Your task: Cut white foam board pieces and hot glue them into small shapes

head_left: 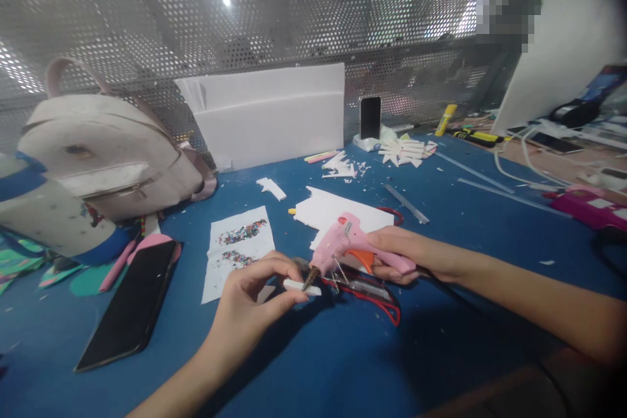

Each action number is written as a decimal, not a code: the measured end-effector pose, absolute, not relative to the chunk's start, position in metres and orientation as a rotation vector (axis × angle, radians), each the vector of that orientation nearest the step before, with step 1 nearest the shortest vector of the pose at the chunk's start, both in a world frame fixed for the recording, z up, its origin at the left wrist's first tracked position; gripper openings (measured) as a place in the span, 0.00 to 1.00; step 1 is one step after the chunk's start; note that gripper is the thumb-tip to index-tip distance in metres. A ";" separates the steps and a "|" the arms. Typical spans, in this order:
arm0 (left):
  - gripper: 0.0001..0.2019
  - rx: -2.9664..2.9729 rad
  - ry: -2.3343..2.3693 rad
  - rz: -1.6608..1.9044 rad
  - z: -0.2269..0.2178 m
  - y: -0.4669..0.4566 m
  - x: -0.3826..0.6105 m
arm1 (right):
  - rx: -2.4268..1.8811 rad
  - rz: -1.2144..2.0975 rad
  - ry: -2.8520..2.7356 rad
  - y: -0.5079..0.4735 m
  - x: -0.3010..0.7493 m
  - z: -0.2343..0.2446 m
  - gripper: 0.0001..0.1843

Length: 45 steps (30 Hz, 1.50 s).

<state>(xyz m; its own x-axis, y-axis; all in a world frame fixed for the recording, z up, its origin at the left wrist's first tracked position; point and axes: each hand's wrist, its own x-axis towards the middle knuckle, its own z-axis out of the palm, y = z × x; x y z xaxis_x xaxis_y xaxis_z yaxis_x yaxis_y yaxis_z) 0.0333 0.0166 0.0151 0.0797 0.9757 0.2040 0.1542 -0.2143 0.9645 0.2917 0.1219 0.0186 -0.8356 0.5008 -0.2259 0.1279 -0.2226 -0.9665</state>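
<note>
In my right hand (392,255) is a pink hot glue gun (343,241) with an orange trigger, its handle inside my closed fingers. The gun points down to the left, and its metal nozzle meets a small white strip (313,290), which looks like foam. My left hand (264,284) pinches that strip between thumb and fingers. Below the gun on the table lies a red-handled cutter (386,304), partly covered by it. Just behind my left hand, a white paper (211,274) carries two patches of colourful glitter bits. A cut white board piece (323,206) lies behind the gun.
A large black phone (132,304) and a pale backpack (108,150) are at the left. White scraps (340,164), a pile of white strips (404,150), clear glue sticks (406,204) and an upright phone (370,117) sit farther back. A white panel (269,121) leans against the mesh partition.
</note>
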 end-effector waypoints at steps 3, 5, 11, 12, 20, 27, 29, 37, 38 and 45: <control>0.05 1.527 1.174 1.227 0.015 0.017 0.034 | -0.754 2.148 -1.782 0.122 0.292 0.019 0.25; 0.05 1.529 1.173 1.231 0.015 0.017 0.034 | -0.751 2.160 -1.773 0.121 0.292 0.018 0.25; 0.05 1.529 1.129 1.244 0.015 0.018 0.034 | -0.735 2.180 -1.748 0.121 0.293 0.017 0.24; 0.05 1.525 1.118 1.242 0.014 0.018 0.034 | -0.729 2.182 -1.745 0.121 0.293 0.017 0.24; 0.06 1.514 1.109 1.226 0.015 0.018 0.035 | -0.722 2.172 -1.739 0.122 0.293 0.015 0.24; 0.05 1.539 1.114 1.193 0.016 0.017 0.035 | -0.726 2.169 -1.746 0.122 0.293 0.013 0.23; 0.05 1.549 1.127 1.176 0.015 0.016 0.034 | -0.719 2.161 -1.755 0.122 0.293 0.014 0.23; 0.06 1.610 1.191 1.150 0.019 0.015 0.037 | -0.738 2.146 -1.767 0.122 0.293 0.013 0.24; 0.06 1.627 1.196 1.141 0.020 0.015 0.037 | -0.736 2.144 -1.769 0.122 0.294 0.012 0.24; 0.05 1.702 1.213 1.127 0.018 0.017 0.035 | -0.735 2.123 -1.784 0.121 0.293 0.017 0.23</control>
<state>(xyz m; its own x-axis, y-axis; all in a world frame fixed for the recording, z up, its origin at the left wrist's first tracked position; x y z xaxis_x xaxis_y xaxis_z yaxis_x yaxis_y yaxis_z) 0.0347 0.0166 0.0185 0.1640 0.9592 0.2304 0.3006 -0.2710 0.9144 0.2931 0.1213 0.0167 -0.8342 0.5121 -0.2043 0.1130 -0.2038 -0.9725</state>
